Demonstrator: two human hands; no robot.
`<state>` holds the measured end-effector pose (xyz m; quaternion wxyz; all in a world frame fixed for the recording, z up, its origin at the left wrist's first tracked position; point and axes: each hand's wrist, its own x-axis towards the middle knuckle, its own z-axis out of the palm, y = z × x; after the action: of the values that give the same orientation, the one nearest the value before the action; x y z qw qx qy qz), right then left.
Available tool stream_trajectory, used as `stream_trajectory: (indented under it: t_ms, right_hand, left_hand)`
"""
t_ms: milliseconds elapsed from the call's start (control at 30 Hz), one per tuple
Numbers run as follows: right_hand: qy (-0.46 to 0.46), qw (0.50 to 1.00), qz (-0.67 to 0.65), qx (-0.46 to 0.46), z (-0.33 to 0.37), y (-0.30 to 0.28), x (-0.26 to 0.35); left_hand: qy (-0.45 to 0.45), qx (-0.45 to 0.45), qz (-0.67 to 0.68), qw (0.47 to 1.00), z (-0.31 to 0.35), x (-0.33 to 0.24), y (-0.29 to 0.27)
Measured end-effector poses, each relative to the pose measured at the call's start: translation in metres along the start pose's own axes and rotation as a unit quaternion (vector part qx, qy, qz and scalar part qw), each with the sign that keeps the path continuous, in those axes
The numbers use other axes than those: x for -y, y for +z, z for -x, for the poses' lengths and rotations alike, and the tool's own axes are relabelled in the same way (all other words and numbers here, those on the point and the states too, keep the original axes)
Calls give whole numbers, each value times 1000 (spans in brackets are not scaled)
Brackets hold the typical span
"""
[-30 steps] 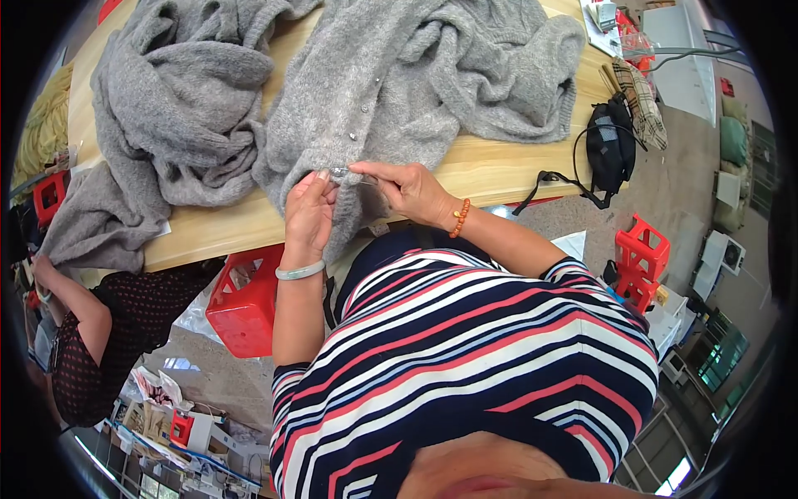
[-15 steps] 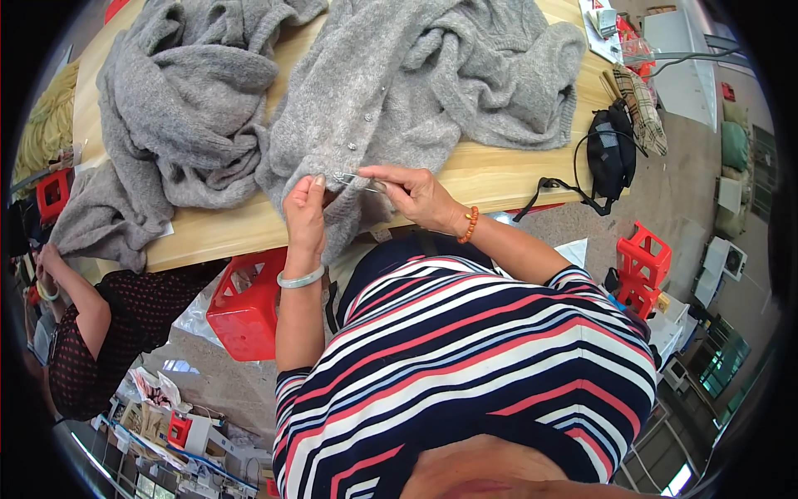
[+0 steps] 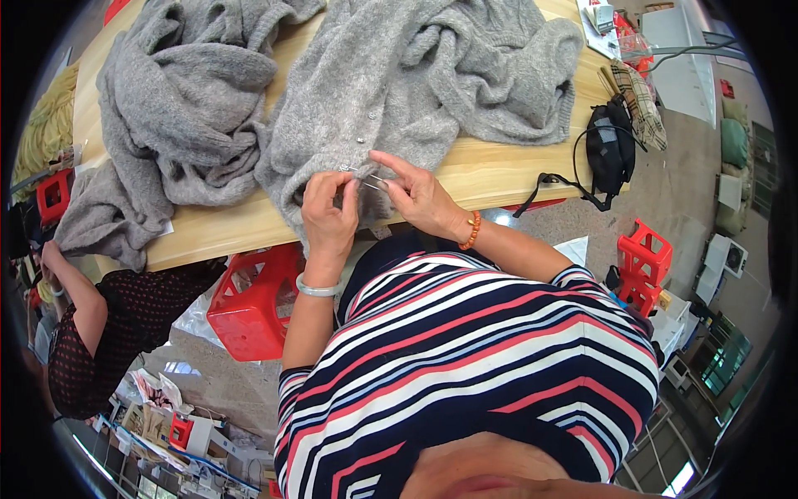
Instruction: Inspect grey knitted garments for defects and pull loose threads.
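At frame centre, the left hand (image 3: 330,212) pinches the grey cardigan's (image 3: 391,91) button edge on the wooden worktop (image 3: 490,170); the right hand (image 3: 420,195) grips a thin metal tool (image 3: 359,173), best worked with the fabric taut.

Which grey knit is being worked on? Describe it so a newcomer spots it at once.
Start at the wooden table: two grey knits lie on it. The one being worked on is the lighter cardigan, on the right, with small buttons down its edge, its hem hanging over the near table edge. Both the left hand and right hand pinch it there; the darker sweater lies untouched.
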<state>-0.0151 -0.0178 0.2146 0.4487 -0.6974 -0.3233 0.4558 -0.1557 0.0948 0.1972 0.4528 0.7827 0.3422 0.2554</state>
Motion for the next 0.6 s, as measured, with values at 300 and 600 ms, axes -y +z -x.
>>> stream_trajectory:
  t_ms: [300, 600]
  right_hand:
    - [-37, 987, 134, -84, 14, 7, 11]
    - [-2, 1000, 25, 13, -3, -2, -3]
  left_hand:
    - [57, -105, -64, 991, -1, 5, 10]
    - [-147, -47, 228, 961, 6, 28, 2]
